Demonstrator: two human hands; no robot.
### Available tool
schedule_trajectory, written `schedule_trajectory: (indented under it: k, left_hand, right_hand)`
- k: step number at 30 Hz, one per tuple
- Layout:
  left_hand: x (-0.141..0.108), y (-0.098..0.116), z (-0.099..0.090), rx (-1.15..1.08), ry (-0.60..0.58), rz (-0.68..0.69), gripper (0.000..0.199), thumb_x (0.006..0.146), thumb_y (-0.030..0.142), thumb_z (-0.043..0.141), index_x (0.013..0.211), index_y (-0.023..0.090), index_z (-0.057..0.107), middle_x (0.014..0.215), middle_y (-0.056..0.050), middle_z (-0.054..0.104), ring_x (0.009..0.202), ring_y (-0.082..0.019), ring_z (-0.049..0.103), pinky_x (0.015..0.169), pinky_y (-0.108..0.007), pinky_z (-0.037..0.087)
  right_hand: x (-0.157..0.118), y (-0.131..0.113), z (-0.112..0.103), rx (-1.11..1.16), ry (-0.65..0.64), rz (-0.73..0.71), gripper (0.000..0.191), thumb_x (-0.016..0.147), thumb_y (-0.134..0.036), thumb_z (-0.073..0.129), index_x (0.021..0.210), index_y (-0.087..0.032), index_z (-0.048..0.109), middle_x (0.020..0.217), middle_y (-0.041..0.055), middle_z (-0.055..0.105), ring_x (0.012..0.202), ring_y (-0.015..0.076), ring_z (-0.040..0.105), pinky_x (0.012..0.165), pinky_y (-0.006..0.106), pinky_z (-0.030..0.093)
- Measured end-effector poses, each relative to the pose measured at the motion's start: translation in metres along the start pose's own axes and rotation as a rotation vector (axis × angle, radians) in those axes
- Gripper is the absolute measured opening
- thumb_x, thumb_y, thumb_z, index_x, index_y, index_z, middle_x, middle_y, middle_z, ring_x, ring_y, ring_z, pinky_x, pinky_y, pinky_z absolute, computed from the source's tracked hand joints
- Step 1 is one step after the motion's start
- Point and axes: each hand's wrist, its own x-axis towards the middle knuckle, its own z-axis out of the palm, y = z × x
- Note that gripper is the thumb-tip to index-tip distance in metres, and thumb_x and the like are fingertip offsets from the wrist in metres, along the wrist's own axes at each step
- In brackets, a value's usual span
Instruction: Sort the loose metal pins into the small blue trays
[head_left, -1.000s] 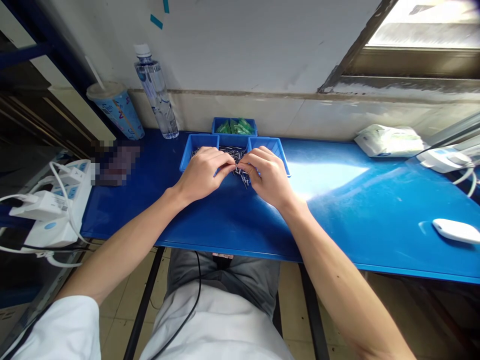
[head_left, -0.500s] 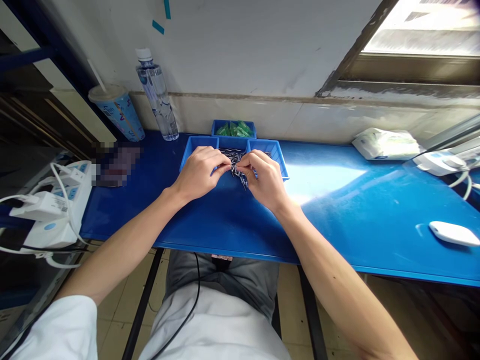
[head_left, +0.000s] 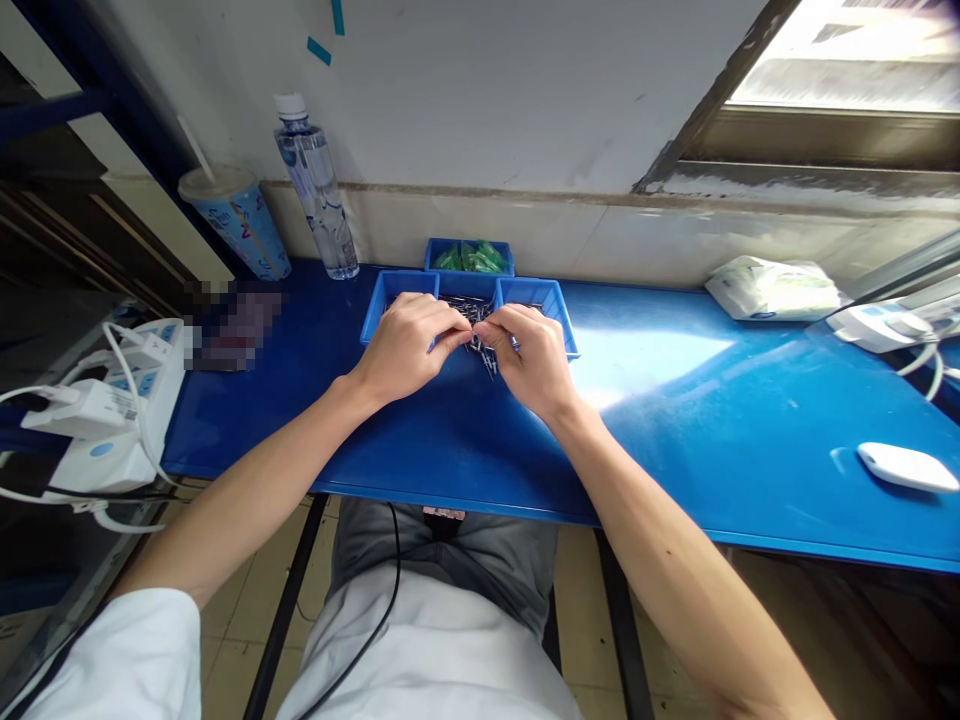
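Metal pins (head_left: pixel 471 311) between left hand (head_left: pixel 405 347), right hand (head_left: pixel 531 362); grips nearly closed.

White work coat (head_left: pixel 427 650), wide left sleeve (head_left: pixel 112 660) ending near the elbow, grey trousers (head_left: pixel 442 560) above the coat's front edge, small dark tab (head_left: pixel 442 525) at the trouser waist, thin black cable (head_left: pixel 398 575) down the coat front, bare forearms (head_left: pixel 240 490), bare left hand (head_left: pixel 405 345), bare right hand (head_left: pixel 529 360)

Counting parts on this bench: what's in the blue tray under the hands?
Thin dark metal pins lie heaped in the middle of the blue tray, showing between the hands. The left hand and right hand cover the rest, so how many lie beneath cannot be seen.
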Motion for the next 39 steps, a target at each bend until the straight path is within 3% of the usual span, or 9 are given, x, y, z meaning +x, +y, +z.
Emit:
schedule_trajectory:
  k: [4,8,16,20,25,28,32,39]
  left_hand:
    - [0.002,-0.001,-0.002,0.015,0.039,-0.031,0.02,0.105,0.029,0.063,0.092,0.019,0.073,0.088,-0.003,0.077,0.086,-0.022,0.069,0.095,-0.04,0.047]
    - [0.002,-0.002,-0.003,0.025,0.051,-0.044,0.018,0.105,0.029,0.063,0.093,0.019,0.074,0.09,-0.003,0.077,0.088,-0.022,0.068,0.093,-0.04,0.047]
    - [0.0,0.0,-0.001,0.014,0.037,-0.032,0.019,0.107,0.027,0.059,0.096,0.019,0.072,0.094,-0.004,0.076,0.092,-0.022,0.068,0.093,-0.039,0.048]
    - [-0.001,0.002,0.003,0.007,0.052,0.004,0.022,0.108,0.03,0.057,0.096,0.02,0.072,0.093,-0.005,0.076,0.091,-0.022,0.067,0.093,-0.04,0.048]
    - [-0.002,0.004,0.007,0.013,0.034,0.014,0.026,0.109,0.035,0.054,0.096,0.02,0.07,0.093,-0.005,0.075,0.09,-0.023,0.067,0.094,-0.042,0.048]
    - [-0.001,0.005,0.005,0.009,0.028,0.012,0.026,0.109,0.035,0.055,0.095,0.02,0.07,0.091,-0.005,0.075,0.089,-0.023,0.067,0.094,-0.042,0.048]
    - [0.0,0.008,0.001,-0.001,0.029,-0.017,0.026,0.108,0.034,0.055,0.092,0.021,0.07,0.087,-0.003,0.075,0.086,-0.022,0.066,0.094,-0.041,0.047]
    - [0.001,0.005,-0.002,-0.024,0.068,-0.042,0.026,0.108,0.035,0.056,0.091,0.02,0.07,0.086,-0.002,0.076,0.082,-0.02,0.066,0.092,-0.039,0.046]
  right_hand:
    - [0.0,-0.003,-0.001,0.039,0.055,0.03,0.017,0.1,-0.022,0.063,0.084,-0.023,0.067,0.083,0.0016,0.075,0.076,0.0194,0.065,0.075,0.033,0.046]
    - [0.001,-0.005,-0.003,0.102,0.096,0.038,0.017,0.098,-0.016,0.061,0.087,-0.024,0.07,0.091,0.0025,0.078,0.082,0.0208,0.069,0.078,0.035,0.05]
    - [-0.001,-0.003,-0.001,0.064,0.066,0.027,0.014,0.099,-0.022,0.062,0.087,-0.024,0.069,0.086,0.0026,0.075,0.076,0.0198,0.064,0.076,0.034,0.049]
    - [0.0,-0.006,-0.001,0.074,0.042,0.021,0.032,0.104,-0.033,0.059,0.074,-0.023,0.058,0.071,0.001,0.065,0.065,0.0162,0.055,0.068,0.032,0.043]
    - [0.001,-0.012,-0.002,0.131,0.025,0.1,0.063,0.108,-0.059,0.047,0.059,-0.023,0.031,0.053,-0.0039,0.035,0.052,0.0107,0.029,0.055,0.031,0.029]
    - [0.001,-0.012,-0.002,0.143,0.012,0.111,0.065,0.107,-0.066,0.044,0.06,-0.023,0.032,0.052,-0.0037,0.036,0.052,0.0105,0.03,0.054,0.031,0.028]
    - [0.001,-0.009,-0.002,0.135,0.028,0.071,0.053,0.109,-0.055,0.048,0.066,-0.023,0.046,0.062,0.0001,0.056,0.058,0.0133,0.047,0.058,0.03,0.036]
    - [0.003,-0.008,-0.004,0.135,0.067,0.039,0.021,0.102,-0.026,0.059,0.083,-0.023,0.064,0.08,0.002,0.07,0.069,0.0164,0.059,0.066,0.03,0.046]
